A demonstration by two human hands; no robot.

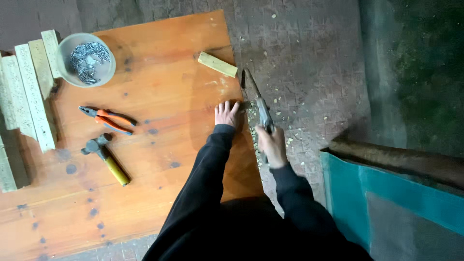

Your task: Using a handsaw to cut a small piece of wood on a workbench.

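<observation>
i see the wide orange tabletop [159, 145], then pale wood strips [29, 92] at its left edge beside a grey bowl [86, 59] full of nails [89, 60]. my right hand [272, 144] has its fingers wrapped round a saw [256, 99] at the tabletop's right edge; my left hand [226, 114] lies flat, fingers spread, by a small piece [244, 105] there. a wood block [217, 64], hammer [104, 155] and pliers [107, 119] lie apart.

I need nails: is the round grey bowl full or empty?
Partly full: the round grey bowl holds a heap of metal nails covering its bottom.

Orange wooden board [159, 145] bearing nail bowl [86, 59], pliers [107, 119], hammer [105, 158], wood block [217, 64], pale slats [30, 92].
</observation>
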